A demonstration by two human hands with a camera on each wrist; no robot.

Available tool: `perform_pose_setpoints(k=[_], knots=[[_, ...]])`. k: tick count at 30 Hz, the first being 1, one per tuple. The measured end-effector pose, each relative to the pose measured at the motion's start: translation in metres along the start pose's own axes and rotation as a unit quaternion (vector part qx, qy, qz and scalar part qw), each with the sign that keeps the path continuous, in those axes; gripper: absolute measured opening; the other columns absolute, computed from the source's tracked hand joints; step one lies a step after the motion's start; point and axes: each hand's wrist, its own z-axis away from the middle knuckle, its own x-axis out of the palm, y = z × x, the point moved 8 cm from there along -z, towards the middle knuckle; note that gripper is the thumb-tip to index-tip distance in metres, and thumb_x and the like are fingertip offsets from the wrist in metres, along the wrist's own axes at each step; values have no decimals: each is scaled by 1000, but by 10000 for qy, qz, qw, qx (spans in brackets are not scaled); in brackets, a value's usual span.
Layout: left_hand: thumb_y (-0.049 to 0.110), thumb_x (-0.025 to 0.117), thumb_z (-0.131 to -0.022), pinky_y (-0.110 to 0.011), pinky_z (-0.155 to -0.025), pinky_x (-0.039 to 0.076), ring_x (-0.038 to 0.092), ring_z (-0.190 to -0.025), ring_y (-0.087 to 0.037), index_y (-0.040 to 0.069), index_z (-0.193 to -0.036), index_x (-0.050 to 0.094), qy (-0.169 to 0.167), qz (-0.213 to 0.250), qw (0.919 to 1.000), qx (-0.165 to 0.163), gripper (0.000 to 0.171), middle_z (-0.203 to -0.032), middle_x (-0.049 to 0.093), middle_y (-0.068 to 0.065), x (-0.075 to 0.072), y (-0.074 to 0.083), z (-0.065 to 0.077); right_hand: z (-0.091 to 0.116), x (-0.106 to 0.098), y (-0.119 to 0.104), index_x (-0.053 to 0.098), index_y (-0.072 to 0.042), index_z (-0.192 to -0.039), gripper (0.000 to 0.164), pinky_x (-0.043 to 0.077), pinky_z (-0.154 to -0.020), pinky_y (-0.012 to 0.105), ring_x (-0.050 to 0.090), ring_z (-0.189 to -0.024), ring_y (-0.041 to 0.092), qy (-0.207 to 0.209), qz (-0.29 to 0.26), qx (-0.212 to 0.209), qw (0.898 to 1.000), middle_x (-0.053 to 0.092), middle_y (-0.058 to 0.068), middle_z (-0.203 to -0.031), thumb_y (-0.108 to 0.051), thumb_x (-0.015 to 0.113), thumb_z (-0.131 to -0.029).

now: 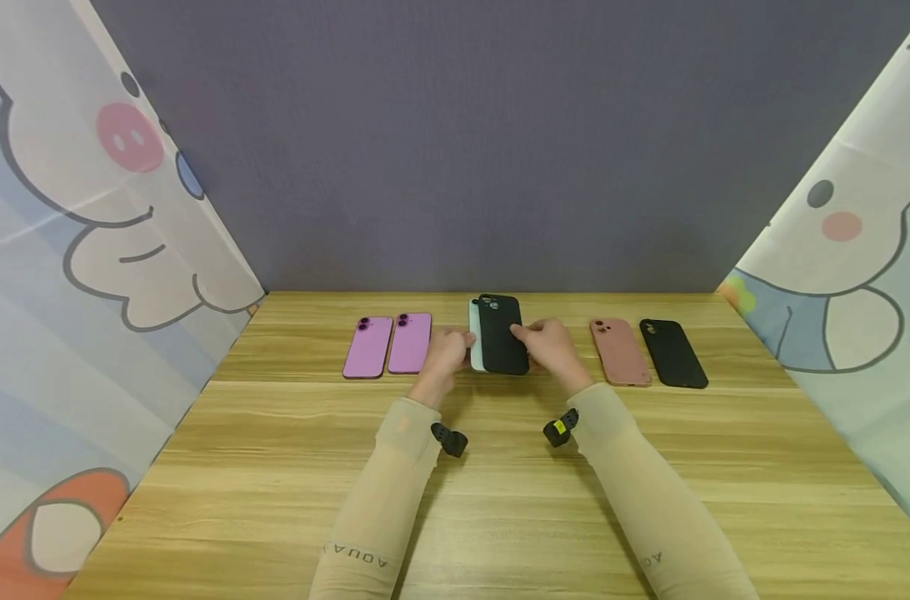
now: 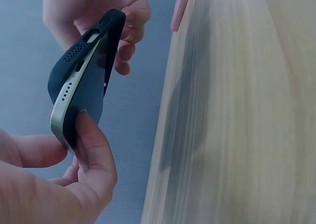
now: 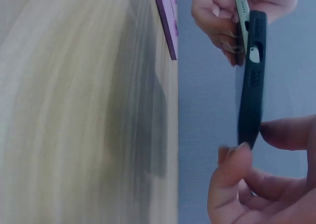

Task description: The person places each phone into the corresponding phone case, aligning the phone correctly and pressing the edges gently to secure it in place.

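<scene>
Near the far edge of the table [image 1: 500,517], the left hand [image 1: 445,353] pinches a pale phone [image 1: 476,343], the right hand [image 1: 551,343] a black case [image 1: 502,342].

1. Left sleeve [image 1: 372,500]: "AQUA" [image 1: 356,556] in dark capitals, running across the fabric well back from the cuff edge; a further mark at the outer edge is too small to read.
2. Right sleeve [image 1: 646,483]: "A" [image 1: 657,557] and part of another letter near the inner edge, also well back from the cuff.

In the head view, most of the pale phone [image 1: 477,354] hidden behind the black case [image 1: 503,337]
</scene>
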Motion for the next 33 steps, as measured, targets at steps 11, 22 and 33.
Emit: perform_pose_setpoints(k=[11, 22, 33], knots=[[9, 50, -104, -33, -79, 52, 58, -76, -15, -7, -110, 65, -110, 116, 9999, 10, 23, -85, 61, -5, 2, 1, 3, -1, 3, 9, 68, 2, -120, 39, 49, -64, 40, 52, -67, 27, -199, -1096, 235, 9935, 54, 9, -72, -32, 64, -102], [6, 49, -104, -30, -73, 51, 58, -72, -14, -2, -98, 65, -225, 280, 9994, 16, 20, -81, 60, -4, 5, -1, 0, 0, 6, 7, 68, 3, -122, 42, 54, -68, 39, 56, -64, 19, -309, -1197, 244, 9920, 58, 4, -73, -33, 65, -101], [2, 48, -102, -30, -69, 51, 57, -68, -14, 0, -87, 65, -399, 629, 9972, 26, 23, -77, 60, -4, 8, -2, -4, -1, 8, 9, 65, 5, -126, 43, 50, -63, 34, 52, -67, 21, -506, -1643, 275, 9847, 55, 5, -75, -30, 66, -101]])
